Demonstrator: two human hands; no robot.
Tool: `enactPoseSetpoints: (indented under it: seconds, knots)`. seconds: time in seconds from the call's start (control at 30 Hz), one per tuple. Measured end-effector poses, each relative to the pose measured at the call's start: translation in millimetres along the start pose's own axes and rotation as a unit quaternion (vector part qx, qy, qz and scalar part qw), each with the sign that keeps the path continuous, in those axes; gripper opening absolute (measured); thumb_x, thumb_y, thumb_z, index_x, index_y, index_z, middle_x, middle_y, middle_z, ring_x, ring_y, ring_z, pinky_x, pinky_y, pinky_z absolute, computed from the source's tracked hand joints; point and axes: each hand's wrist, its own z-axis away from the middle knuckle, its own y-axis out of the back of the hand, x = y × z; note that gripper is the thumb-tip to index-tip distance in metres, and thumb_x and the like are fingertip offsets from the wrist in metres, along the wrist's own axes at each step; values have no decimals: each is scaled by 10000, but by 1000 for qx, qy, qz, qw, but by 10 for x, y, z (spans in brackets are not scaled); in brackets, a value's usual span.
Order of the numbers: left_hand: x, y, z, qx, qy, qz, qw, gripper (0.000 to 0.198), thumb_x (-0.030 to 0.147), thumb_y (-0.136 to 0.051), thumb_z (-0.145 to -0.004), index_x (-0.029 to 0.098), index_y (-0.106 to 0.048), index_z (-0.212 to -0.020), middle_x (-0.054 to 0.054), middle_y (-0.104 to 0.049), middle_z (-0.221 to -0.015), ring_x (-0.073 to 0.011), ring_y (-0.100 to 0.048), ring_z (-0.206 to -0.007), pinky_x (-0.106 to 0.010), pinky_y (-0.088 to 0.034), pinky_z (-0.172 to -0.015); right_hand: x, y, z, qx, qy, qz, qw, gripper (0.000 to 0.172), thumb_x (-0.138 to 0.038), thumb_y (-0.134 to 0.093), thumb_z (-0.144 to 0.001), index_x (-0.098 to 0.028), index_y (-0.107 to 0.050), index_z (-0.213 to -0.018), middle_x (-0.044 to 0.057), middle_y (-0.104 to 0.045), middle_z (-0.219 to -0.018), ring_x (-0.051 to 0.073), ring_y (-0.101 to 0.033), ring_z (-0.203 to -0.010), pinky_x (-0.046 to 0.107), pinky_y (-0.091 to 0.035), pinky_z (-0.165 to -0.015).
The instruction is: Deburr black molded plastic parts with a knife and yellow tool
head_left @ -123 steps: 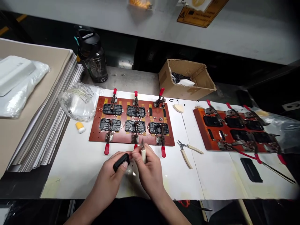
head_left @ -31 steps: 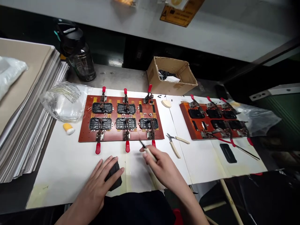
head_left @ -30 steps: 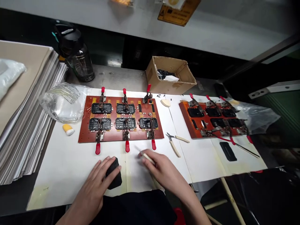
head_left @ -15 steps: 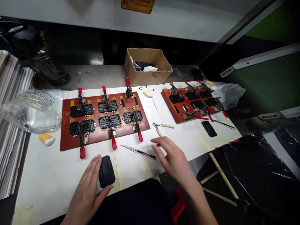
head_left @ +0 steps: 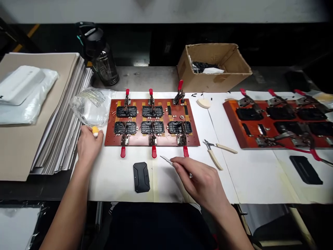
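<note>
My left hand (head_left: 88, 144) reaches to the left of the red-brown jig board (head_left: 111, 140), its fingers curled on a small yellow and white piece (head_left: 95, 130). My right hand (head_left: 204, 180) rests on the white paper in front of the board, fingers pinched on a thin metal knife (head_left: 166, 160) whose blade points left and away. A black plastic cover (head_left: 141, 177) lies flat on the paper between my hands, touched by neither. The board carries several black frames under red-handled toggle clamps (head_left: 152, 151).
Cream-handled cutters (head_left: 215, 154) lie right of the board. A second orange jig board (head_left: 234, 121) and a loose black cover (head_left: 305, 169) sit further right. Behind are a cardboard box (head_left: 215, 81), a dark bottle (head_left: 100, 52), a plastic bag (head_left: 90, 107) and stacked sheets (head_left: 39, 114).
My left hand left the black cover and moved left to the yellow piece. My right hand, which had laid the knife down, is back on it. The view swung back left.
</note>
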Motion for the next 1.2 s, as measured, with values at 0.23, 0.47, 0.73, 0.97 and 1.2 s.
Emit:
enactPoseSetpoints:
  seconds: [0.23,0.47,0.73,0.97,1.2]
  knots:
    - [-122,363,963,-72,-86,268,957,406,397,-709,-823,252,-481,-1126,-25,-567,-991,-180,-626,-851,-263,-543,-703,-282,-124,210,-164,-163,-249,940,194,-333,-490,-1039,-286,-641,-1152,11,-693,-913,170,-649,-783,277,-507,-701]
    - [204,173,2117,-307,-282,292,861,391,204,-637,-935,290,-504,-1292,-48,-577,-1134,-157,-621,-1030,-261,-566,-870,-516,-599,290,-260,-232,-429,834,251,-448,-532,-1004,-246,-603,-1134,-33,-563,-802,125,-485,-681,234,-397,-609]
    - [88,-122,1801,-246,-392,93,882,855,442,-630,-929,189,-157,-1595,-146,-236,-1657,-328,-190,-1542,-538,-312,-1235,-254,-633,322,-155,-184,-221,945,285,-299,-523,-1005,-248,-554,-1284,33,-580,-1005,154,-569,-793,274,-486,-737]
    - [70,-295,1780,-216,-425,58,877,908,437,-605,-913,98,-113,-1597,-159,-291,-1646,-307,-235,-1536,-510,-312,-1239,-337,-869,350,-220,-47,1,974,315,-279,-515,-988,-228,-543,-1298,58,-632,-998,219,-605,-799,334,-487,-702]
    - [83,-305,1810,-177,-436,58,881,885,391,-597,-898,68,-151,-1591,-171,-333,-1625,-308,-271,-1524,-486,-318,-1232,-149,-1054,460,-125,9,-34,992,275,-287,-531,-989,-183,-519,-1244,62,-656,-932,209,-606,-794,324,-470,-705]
